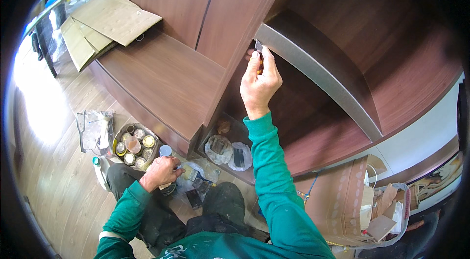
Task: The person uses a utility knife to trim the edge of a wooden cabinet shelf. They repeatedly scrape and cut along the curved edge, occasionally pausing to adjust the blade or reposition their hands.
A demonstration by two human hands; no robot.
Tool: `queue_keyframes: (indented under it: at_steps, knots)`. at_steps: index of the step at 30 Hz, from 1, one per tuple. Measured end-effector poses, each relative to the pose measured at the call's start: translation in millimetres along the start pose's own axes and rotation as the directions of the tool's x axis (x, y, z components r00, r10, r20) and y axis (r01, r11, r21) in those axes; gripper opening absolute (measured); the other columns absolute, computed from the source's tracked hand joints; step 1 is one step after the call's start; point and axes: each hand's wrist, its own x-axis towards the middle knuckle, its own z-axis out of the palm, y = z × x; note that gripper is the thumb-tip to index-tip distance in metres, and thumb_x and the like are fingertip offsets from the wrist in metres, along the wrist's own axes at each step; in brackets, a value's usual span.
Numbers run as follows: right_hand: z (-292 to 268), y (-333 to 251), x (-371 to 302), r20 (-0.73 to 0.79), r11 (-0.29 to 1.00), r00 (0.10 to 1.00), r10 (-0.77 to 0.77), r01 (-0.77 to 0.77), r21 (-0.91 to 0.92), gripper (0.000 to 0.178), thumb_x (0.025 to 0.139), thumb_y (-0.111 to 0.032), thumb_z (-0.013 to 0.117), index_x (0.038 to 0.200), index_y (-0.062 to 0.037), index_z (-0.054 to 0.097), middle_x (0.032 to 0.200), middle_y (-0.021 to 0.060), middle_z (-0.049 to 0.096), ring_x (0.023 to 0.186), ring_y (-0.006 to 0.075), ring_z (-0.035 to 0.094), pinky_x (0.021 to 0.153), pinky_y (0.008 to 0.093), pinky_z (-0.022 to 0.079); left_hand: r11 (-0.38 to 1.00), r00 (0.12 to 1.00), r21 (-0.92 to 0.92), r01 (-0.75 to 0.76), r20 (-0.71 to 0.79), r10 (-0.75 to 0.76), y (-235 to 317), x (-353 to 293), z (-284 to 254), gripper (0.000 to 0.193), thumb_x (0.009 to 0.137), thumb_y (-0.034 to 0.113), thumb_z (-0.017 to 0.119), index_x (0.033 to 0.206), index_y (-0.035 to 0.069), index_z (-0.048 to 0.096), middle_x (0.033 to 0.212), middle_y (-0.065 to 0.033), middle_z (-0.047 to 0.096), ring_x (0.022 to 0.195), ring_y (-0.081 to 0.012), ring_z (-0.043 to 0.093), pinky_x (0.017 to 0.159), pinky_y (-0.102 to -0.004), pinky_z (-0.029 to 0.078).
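Note:
My right hand (261, 81) is raised to the wooden cabinet and closed on a small putty knife (259, 47) with a dark and orange handle. The knife's metal blade is at the left end of the grey shelf edge (313, 75), beside the upright panel. Low over my lap, my left hand (159, 173) has its fingers curled together; what they hold, if anything, I cannot make out. Just under that hand a round tin (169, 189) shows in part. A plastic bag (198, 180) with dark items lies next to it, between my knees.
Left of my knees sit a tray of small tins (133, 146), a bag of tools (98, 134) and a white bottle with a green cap (100, 173). Cardboard sheets (115, 16) rest on the low bench (161, 75). At right are a large carton (333, 195) and a scrap-filled bin (384, 217).

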Motion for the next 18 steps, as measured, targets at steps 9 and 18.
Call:
queue_keyframes:
  at_steps: [9, 18]
  knots:
    - [0.8, 0.8, 1.3, 0.008, 1.0, 1.0, -0.011, 0.011, 0.002, 0.021, 0.098, 0.0, 0.061, 0.117, 0.0057, 0.066, 0.093, 0.0191, 0.074, 0.08, 0.0307, 0.075, 0.067, 0.0376, 0.059, 1.0, 1.0, 0.007, -0.011, 0.002, 0.011, -2.9, 1.3, 2.0, 0.037, 0.086, 0.034, 0.075, 0.088, -0.002, 0.066, 0.082, -0.022, 0.069, 0.082, -0.0427, 0.068, 0.075, -0.0513, 0.054]
    - [1.4, 4.5, 2.5, -0.017, 0.994, 0.996, -0.089, 0.087, -0.061, 0.023, 0.1, -0.003, 0.062, 0.12, 0.0061, 0.067, 0.094, 0.016, 0.076, 0.078, 0.0208, 0.076, 0.067, 0.0307, 0.059, 1.0, 0.999, 0.018, -0.018, -0.044, 0.019, -5.9, 1.9, 6.1, 0.031, 0.084, 0.032, 0.075, 0.089, 0.002, 0.071, 0.08, -0.0213, 0.07, 0.077, -0.0424, 0.069, 0.07, -0.0508, 0.055]
